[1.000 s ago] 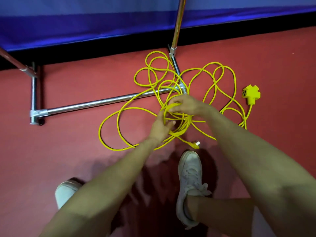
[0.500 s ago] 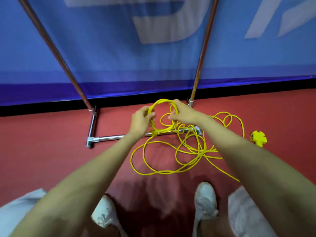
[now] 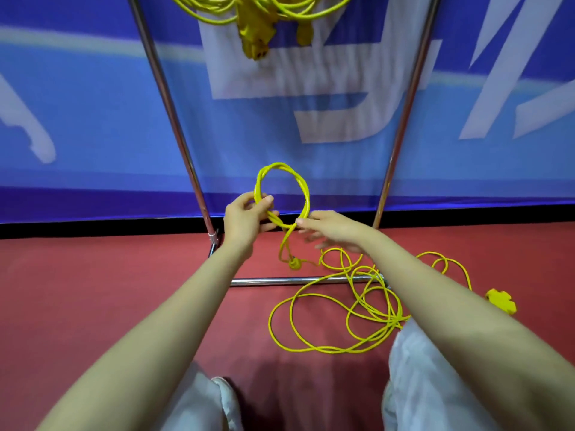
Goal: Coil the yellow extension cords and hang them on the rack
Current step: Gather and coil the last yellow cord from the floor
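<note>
While the left hand (image 3: 245, 220) grips a small loop (image 3: 280, 166) of the cord (image 3: 385, 318) at mid-frame, thumb and fingers curled round the doubled strands, the right hand (image 3: 334, 230) comes in from the right with fingers spread and fairly straight (they are motion-blurred). Its index tip touches the strands where the loop crosses. Whether the thumb pinches there cannot be told.

The loop stands upright in the air between the two leaning poles of the rack (image 3: 168, 104). Below the crossing a short tail hangs to the plug (image 3: 294, 263), which dangles just above the base bar (image 3: 264, 280).

The rest of the cord lies in loose, overlapping rings on the floor (image 3: 93, 290) at lower right. It is draped over the base bar and runs under the right forearm to the socket block (image 3: 501, 301) near the right edge.

The left pole passes just behind the left hand, and the right pole stands beyond the right hand, so the loop has open air above it. At the top edge a hung coil (image 3: 255, 17) (cut off by the frame) sits between the poles, well above the hands.

Behind everything stretches a blue banner (image 3: 93, 119). Red floor fills the left of the frame. At the bottom, a knee (image 3: 413, 362) in pale cloth overlaps the edge of the rings.
</note>
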Demonstrator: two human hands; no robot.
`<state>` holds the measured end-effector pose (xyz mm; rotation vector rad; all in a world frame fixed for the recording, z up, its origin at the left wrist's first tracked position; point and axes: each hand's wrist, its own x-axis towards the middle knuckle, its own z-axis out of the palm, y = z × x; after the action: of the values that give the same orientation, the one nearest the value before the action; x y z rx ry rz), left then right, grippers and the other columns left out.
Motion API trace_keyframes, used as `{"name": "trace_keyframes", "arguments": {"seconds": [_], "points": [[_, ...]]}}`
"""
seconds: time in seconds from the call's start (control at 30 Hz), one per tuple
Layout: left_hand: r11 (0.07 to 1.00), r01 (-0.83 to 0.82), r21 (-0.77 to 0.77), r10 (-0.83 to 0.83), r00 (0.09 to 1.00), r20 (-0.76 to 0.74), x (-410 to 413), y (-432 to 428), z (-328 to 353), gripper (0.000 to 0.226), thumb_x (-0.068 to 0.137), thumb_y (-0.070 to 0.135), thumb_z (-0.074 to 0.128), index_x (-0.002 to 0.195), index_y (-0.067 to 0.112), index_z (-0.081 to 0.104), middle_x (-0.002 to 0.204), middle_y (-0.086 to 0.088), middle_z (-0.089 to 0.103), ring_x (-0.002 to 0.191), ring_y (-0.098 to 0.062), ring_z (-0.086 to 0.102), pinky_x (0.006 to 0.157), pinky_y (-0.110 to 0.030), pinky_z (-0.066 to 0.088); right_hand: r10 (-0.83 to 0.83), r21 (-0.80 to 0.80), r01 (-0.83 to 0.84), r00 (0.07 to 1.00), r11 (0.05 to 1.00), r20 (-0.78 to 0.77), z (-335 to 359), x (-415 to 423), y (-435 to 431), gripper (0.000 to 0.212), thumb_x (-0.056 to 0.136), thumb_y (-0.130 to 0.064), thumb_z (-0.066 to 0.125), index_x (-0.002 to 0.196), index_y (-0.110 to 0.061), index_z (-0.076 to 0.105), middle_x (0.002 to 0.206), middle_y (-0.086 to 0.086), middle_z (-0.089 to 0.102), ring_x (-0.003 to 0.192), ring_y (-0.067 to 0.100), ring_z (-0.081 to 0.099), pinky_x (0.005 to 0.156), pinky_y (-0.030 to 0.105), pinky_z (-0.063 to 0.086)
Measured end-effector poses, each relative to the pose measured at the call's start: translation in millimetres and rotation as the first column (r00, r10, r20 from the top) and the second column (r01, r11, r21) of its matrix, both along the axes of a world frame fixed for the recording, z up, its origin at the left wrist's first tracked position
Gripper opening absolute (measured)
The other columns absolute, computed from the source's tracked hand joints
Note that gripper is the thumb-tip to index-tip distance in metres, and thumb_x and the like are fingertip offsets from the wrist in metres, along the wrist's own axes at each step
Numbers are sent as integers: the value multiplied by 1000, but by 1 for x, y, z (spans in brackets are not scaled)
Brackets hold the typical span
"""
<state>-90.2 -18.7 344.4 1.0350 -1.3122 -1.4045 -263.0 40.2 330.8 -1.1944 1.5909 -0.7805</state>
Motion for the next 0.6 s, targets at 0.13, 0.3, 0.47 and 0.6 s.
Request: {"name": "trace_keyframes", "arguments": {"seconds": [0.13, 0.3, 0.47, 0.6], "points": [[993, 5, 116, 13, 989, -149, 6, -2, 8, 8, 91, 11, 64, 89, 7, 57, 79, -7, 61, 75, -21, 70, 65, -33, 60, 28, -29, -24, 988, 999, 152, -5, 11, 1, 13, 94, -23, 58, 106, -24, 58, 112, 0, 65, 96, 12, 63, 80, 28, 50], [982, 17, 187, 36, 960, -277, 9, -6, 17, 23, 93, 11, 61, 110, 4, 47, 83, -12, 62, 77, -22, 69, 65, -33, 60, 119, -136, -122, 993, 983, -27, -8, 27, -5, 20, 88, -9, 63, 105, -20, 63, 92, 3, 58, 83, 11, 57, 67, 23, 49], [993, 21, -120, -21, 1000, 0, 14, -6, 20, 22, 93, 7, 60, 111, 14, 51, 75, -6, 56, 69, -21, 69, 74, -43, 60, 46, -168, -148, 868, 975, -494, -7, 22, -10, 10, 93, -19, 55, 99, -24, 61, 94, 4, 64, 87, 25, 60, 68, 30, 47], [950, 114, -290, 52, 860, 508, 14, -13, 13, 6, 91, 18, 61, 86, 18, 65, 77, -3, 64, 78, -23, 67, 82, -37, 54, -157, -192, 36, 726, 981, -670, -8, 14, -11, 25, 96, -15, 39, 116, -20, 53, 108, 15, 64, 99, 38, 58, 76, 38, 43]]}}
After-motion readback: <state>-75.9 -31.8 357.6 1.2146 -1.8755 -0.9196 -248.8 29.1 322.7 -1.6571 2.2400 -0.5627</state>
